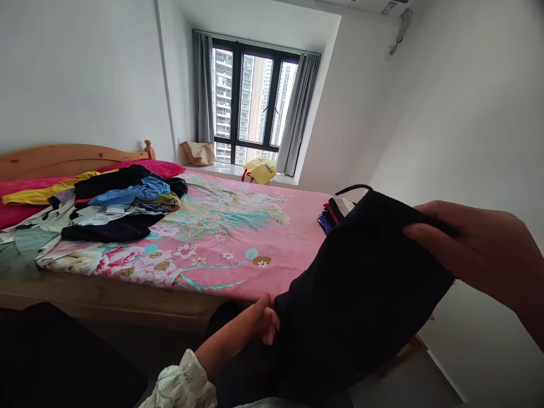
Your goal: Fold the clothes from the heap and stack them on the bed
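A black garment, with a thin black cord or strap sticking out at its top corner, hangs in front of me and covers part of the bed. My right hand pinches its upper right edge between thumb and fingers. At the garment's lower left edge is my left hand, fingers curled against the cloth with the thumb on top. Just behind the garment, a small stack of folded clothes lies on the bed's right side, partly hidden.
The bed has a pink flowered sheet. A loose heap of clothes lies on its left, near the wooden headboard. On the windowsill are a brown paper bag and a yellow bag. A white wall stands at right.
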`<action>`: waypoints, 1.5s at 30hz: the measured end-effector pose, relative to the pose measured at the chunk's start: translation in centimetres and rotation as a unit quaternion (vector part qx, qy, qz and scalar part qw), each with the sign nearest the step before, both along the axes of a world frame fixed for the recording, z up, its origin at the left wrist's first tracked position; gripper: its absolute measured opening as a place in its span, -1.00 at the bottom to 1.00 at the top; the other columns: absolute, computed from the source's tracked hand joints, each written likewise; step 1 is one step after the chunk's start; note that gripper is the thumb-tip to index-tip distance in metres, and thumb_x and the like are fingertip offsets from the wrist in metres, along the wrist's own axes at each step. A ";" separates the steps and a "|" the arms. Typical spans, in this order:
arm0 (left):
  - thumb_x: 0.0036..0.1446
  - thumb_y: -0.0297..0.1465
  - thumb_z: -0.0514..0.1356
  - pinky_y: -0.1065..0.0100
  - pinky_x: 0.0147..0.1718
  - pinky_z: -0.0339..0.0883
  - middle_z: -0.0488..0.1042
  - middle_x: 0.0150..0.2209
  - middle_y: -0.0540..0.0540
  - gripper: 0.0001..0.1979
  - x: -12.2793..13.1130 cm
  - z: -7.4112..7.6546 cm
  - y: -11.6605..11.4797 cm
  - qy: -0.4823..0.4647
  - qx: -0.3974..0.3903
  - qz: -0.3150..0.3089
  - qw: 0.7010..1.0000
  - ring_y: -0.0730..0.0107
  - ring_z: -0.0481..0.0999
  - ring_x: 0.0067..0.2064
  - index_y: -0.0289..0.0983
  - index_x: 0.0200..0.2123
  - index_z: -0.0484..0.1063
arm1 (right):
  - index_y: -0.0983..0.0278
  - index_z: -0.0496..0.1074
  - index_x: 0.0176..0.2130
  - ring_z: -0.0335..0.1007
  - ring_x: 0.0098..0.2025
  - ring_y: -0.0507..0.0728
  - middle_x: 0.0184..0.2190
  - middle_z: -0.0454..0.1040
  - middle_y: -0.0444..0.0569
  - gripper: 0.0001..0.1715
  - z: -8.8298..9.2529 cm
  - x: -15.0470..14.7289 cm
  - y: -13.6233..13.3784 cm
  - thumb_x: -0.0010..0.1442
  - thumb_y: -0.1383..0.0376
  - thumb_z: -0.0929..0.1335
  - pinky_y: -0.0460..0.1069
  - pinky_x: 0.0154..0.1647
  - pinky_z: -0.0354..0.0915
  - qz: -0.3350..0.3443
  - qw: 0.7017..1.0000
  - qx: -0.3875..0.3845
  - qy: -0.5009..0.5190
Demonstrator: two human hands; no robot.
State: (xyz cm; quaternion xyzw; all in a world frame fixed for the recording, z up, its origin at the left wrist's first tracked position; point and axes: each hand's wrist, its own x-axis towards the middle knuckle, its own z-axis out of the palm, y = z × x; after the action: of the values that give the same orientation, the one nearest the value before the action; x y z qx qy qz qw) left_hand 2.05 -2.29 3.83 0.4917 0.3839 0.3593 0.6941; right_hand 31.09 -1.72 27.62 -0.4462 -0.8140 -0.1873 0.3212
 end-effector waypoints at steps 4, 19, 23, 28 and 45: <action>0.08 0.16 -0.06 0.23 -0.15 0.27 0.57 -0.18 -0.15 -0.34 0.4 -2.6 -0.6 0.074 -0.052 0.012 0.996 0.19 0.50 -0.16 -0.27 -0.24 0.54 | 0.22 0.39 -0.45 0.12 -0.73 -0.07 -0.74 0.26 -0.23 -0.47 -0.7 0.3 0.3 0.20 -0.13 0.21 -0.11 -0.70 0.05 0.037 0.998 0.041 0.015; 0.11 -0.32 0.21 0.25 -0.08 0.36 0.62 -0.25 -0.19 -0.75 -0.5 -0.6 -1.1 -0.269 -0.133 0.119 0.946 0.18 0.59 -0.18 -0.36 -0.22 0.56 | 0.17 0.44 -0.34 0.25 -0.68 0.01 -0.62 0.41 -0.19 -0.54 -3.8 3.5 1.3 0.18 -0.11 0.23 -0.06 -0.64 0.12 -0.011 0.995 0.095 0.040; 0.02 -0.38 0.29 0.33 -0.21 0.41 0.62 -0.28 -0.16 -0.80 -2.3 0.6 -0.4 -0.253 -0.064 0.126 0.957 0.23 0.60 -0.25 -0.32 -0.25 0.57 | 0.17 0.43 -0.37 0.30 -0.65 0.03 -0.61 0.43 -0.19 -0.58 -5.2 4.8 1.9 0.14 -0.08 0.24 -0.05 -0.60 0.17 -0.040 0.995 0.064 0.061; -0.06 -0.38 0.35 0.38 -0.29 0.40 0.62 -0.35 -0.14 -0.81 -3.8 1.9 0.6 -0.188 -0.013 0.122 0.975 0.32 0.58 -0.34 -0.32 -0.32 0.57 | 0.19 0.44 -0.38 0.29 -0.62 0.08 -0.60 0.42 -0.14 -0.52 -5.1 4.6 1.9 0.05 -0.13 0.24 -0.02 -0.56 0.16 -0.105 0.986 0.031 0.129; -0.13 -0.32 0.39 0.39 -0.34 0.42 0.61 -0.40 -0.12 -0.75 -5.1 7.9 2.5 -0.120 -0.030 0.097 0.988 0.35 0.56 -0.41 -0.34 -0.36 0.57 | 0.18 0.39 -0.43 0.21 -0.54 0.09 -0.63 0.29 -0.14 -0.64 -3.5 4.0 2.3 0.02 -0.03 0.27 -0.02 -0.55 0.12 -0.178 0.958 0.007 0.223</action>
State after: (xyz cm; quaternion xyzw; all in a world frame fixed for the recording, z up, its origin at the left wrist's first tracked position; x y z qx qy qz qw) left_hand -3.01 0.18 11.76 0.3844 0.3541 0.4700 0.7113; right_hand 35.12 0.62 24.09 -0.6120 -0.6279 -0.1426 0.4592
